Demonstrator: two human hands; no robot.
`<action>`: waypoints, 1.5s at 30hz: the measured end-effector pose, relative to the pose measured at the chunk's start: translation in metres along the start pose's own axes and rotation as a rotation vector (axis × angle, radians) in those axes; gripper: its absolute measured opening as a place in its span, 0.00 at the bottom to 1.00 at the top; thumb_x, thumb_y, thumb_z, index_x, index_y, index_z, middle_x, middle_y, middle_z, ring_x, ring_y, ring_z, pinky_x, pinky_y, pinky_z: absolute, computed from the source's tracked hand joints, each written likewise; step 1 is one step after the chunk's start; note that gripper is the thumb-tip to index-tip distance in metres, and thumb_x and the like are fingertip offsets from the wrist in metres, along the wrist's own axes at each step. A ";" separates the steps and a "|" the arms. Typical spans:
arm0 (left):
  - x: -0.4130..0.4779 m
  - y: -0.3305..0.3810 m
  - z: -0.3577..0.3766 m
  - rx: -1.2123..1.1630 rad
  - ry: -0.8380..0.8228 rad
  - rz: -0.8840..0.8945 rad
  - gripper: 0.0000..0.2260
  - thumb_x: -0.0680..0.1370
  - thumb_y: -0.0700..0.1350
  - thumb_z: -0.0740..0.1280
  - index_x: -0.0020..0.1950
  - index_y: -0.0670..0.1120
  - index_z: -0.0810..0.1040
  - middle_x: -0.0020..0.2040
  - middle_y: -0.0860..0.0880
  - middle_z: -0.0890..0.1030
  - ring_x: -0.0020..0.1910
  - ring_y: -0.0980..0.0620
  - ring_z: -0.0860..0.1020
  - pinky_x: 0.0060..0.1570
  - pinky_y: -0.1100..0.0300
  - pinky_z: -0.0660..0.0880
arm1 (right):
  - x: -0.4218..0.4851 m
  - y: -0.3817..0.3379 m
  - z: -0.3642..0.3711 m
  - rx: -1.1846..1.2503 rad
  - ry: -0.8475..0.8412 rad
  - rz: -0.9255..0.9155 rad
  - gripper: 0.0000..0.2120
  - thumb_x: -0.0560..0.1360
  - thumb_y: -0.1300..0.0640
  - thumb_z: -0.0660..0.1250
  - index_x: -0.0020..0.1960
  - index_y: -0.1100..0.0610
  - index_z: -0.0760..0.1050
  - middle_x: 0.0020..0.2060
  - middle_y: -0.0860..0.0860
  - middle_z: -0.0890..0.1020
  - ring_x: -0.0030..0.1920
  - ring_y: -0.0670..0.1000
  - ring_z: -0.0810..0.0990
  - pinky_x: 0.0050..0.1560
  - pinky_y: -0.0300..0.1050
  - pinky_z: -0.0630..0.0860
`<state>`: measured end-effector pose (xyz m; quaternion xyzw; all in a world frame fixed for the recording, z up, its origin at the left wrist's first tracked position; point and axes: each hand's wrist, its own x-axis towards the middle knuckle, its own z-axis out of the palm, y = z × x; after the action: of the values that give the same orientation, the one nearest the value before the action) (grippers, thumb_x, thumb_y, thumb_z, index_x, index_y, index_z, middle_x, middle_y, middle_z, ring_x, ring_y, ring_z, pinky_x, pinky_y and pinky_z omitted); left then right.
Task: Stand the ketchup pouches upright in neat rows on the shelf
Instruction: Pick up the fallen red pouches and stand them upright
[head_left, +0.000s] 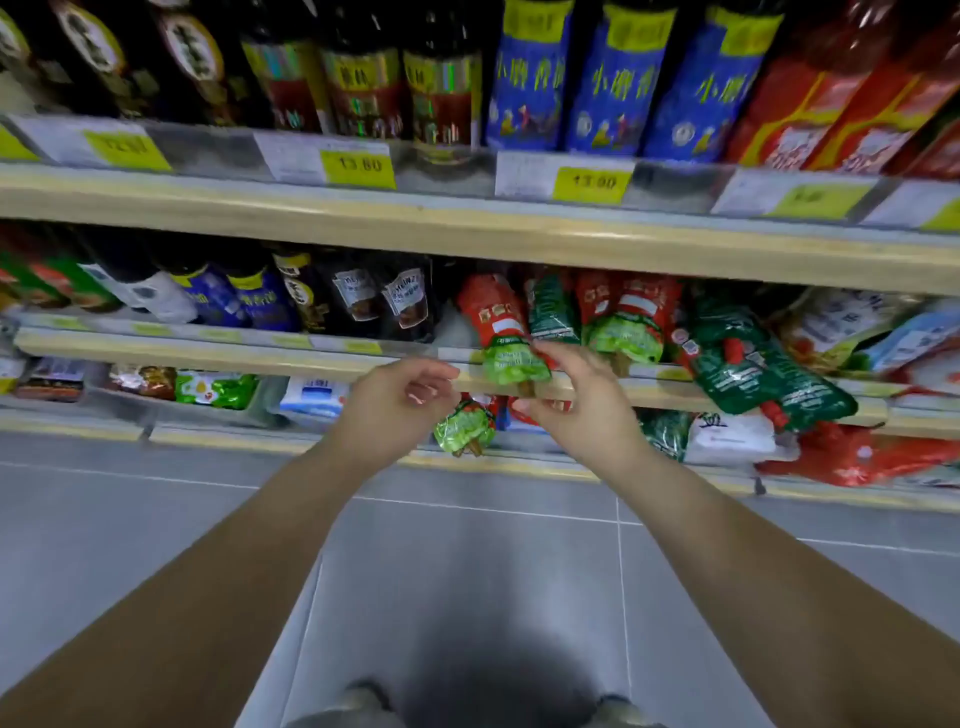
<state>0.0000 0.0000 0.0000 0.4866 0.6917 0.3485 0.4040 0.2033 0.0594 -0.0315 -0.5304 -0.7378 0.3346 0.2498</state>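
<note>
A shop aisle with a grey tiled floor (467, 571) runs in front of pale wooden shelving. The top shelf carries dark sauce bottles (363, 88) and blue-labelled bottles (613, 83), with yellow price tags (592, 183) clipped along its clear front rail. The middle shelf (208, 353) holds more dark bottles at the left and the ketchup pouches at the right.

The ketchup pouches (623, 317) are glossy, crinkled plastic, red in the body with a bright green band. They lean forward over the shelf edge rather than standing straight, and their row is uneven. One pouch (506, 338) tips out past the shelf lip, its green end hanging lowest. A darker green pouch (758, 369) lies slanted to the right, well off upright. A further pouch (465, 428) with a green end sits lower, near the bottom shelf, just under the hands.

The left hand (400, 402) hovers at the shelf edge with its grip loosely curled and holding nothing. The right hand (582, 395) reaches to the tipped pouch, thumb and fingers (558, 353) touching its green end; whether this grip is fully closed on it I cannot tell. Both forearms are bare.
</note>
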 end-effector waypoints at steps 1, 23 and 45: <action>0.006 -0.009 0.008 0.002 0.009 0.023 0.08 0.74 0.40 0.71 0.50 0.50 0.81 0.45 0.51 0.82 0.47 0.51 0.79 0.51 0.65 0.74 | 0.004 0.011 0.010 -0.038 0.001 -0.052 0.31 0.67 0.50 0.76 0.67 0.52 0.70 0.64 0.52 0.73 0.65 0.52 0.68 0.64 0.40 0.63; 0.100 -0.060 0.071 0.140 0.285 0.661 0.15 0.72 0.46 0.72 0.57 0.52 0.76 0.54 0.54 0.78 0.55 0.58 0.74 0.53 0.67 0.70 | 0.047 0.027 0.050 0.217 0.451 -0.401 0.04 0.71 0.53 0.69 0.46 0.47 0.77 0.42 0.42 0.80 0.47 0.42 0.77 0.51 0.35 0.73; 0.100 -0.113 0.052 0.191 0.391 0.546 0.21 0.74 0.47 0.70 0.67 0.54 0.71 0.58 0.60 0.75 0.58 0.60 0.72 0.53 0.70 0.66 | 0.120 0.020 0.076 0.068 0.291 -0.020 0.19 0.70 0.57 0.74 0.59 0.53 0.73 0.49 0.49 0.81 0.51 0.52 0.79 0.51 0.49 0.76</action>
<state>-0.0179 0.0680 -0.1430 0.6133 0.6298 0.4641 0.1082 0.1231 0.1599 -0.0947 -0.5574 -0.6870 0.2765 0.3753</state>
